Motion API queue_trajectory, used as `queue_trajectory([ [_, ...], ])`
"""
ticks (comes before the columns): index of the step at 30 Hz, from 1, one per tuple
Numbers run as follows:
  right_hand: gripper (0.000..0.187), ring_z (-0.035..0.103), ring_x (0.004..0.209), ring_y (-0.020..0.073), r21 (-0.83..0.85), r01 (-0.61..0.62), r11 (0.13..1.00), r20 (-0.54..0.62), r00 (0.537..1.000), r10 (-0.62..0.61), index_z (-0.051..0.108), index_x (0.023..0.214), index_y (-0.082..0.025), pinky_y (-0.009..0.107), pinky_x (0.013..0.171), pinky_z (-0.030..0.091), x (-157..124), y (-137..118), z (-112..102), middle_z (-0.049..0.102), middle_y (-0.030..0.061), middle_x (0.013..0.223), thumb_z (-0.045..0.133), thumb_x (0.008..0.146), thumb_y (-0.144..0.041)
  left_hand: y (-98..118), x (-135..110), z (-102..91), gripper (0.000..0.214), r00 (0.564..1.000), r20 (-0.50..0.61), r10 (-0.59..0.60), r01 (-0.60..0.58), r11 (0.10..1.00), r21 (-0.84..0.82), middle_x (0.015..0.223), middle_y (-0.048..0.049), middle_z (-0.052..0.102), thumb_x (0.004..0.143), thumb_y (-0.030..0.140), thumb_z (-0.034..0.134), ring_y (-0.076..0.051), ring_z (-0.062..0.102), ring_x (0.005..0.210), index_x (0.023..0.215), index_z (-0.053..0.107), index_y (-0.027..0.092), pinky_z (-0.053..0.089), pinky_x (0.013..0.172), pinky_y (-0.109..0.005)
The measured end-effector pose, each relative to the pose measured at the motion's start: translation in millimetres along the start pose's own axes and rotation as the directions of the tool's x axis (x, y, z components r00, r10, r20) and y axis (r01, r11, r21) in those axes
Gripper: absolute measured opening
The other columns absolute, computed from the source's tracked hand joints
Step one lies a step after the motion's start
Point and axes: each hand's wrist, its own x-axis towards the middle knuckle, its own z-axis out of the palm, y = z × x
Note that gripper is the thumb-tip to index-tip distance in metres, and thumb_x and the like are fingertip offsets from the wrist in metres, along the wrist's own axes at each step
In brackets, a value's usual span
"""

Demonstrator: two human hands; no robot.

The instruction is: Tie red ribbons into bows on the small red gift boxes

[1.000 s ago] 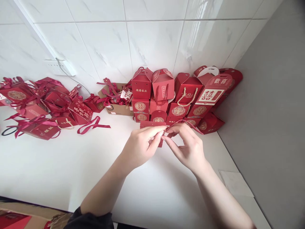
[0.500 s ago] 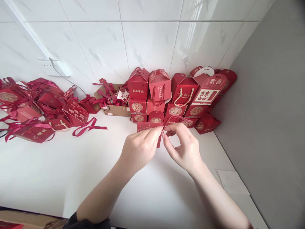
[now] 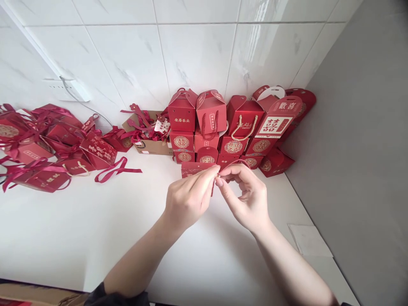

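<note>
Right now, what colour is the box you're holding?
The box is red, clearest in the head view.

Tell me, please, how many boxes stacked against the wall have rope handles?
2: the red-corded box, second from left on top, and the cream-corded box right of it; others may be hidden.

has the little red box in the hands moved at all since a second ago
No. The little red box sits just in front of the stacked red boxes as before; only the camera shifted.
</note>
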Motion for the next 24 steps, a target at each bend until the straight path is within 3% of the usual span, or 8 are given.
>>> queue_trajectory([
  [7, 0.01, 0.064, 0.075, 0.0166, 0.121, -0.094, 0.988, -0.013, 0.995, 0.097, 0.063, 0.096, -0.02, 0.033, 0.071, 0.055, -3.2, 2.7, 3.7, 0.065, 0.0037, 0.083, 0.066, 0.088, -0.025, 0.9, 0.9, 0.5, 0.032, 0.999, -0.028, 0.017, -0.016, 1.0, 0.025, 0.093, -0.0041, 0.078, 0.086, 0.007, 0.062, -0.015, 0.074, 0.073, 0.117, 0.065, 0.016, 0.056, 0.066, -0.023],
  [15, 0.004, 0.064, 0.071, 0.0164, 0.07, -0.078, 0.994, -0.05, 0.995, 0.081, 0.067, 0.091, -0.02, 0.032, 0.067, 0.055, -3.6, 2.8, 3.6, 0.067, 0.0034, 0.08, 0.065, 0.088, -0.021, -0.5, -1.6, 0.7, 0.029, 0.999, 0.0, -0.036, 0.036, 0.999, 0.008, 0.092, -0.0031, 0.079, 0.088, 0.01, 0.06, -0.014, 0.073, 0.07, 0.115, 0.066, 0.017, 0.055, 0.065, -0.024],
  [24, 0.006, 0.065, 0.073, 0.0169, 0.062, -0.061, 0.996, -0.011, 0.998, 0.062, 0.068, 0.092, -0.02, 0.033, 0.069, 0.057, -1.3, 2.9, 1.2, 0.069, 0.0044, 0.083, 0.063, 0.09, -0.022, 1.3, 1.8, -3.8, 0.021, 0.962, 0.068, -0.264, 0.271, 0.951, -0.149, 0.091, -0.0013, 0.078, 0.09, 0.016, 0.058, -0.013, 0.073, 0.072, 0.106, 0.07, 0.021, 0.057, 0.066, -0.023],
])
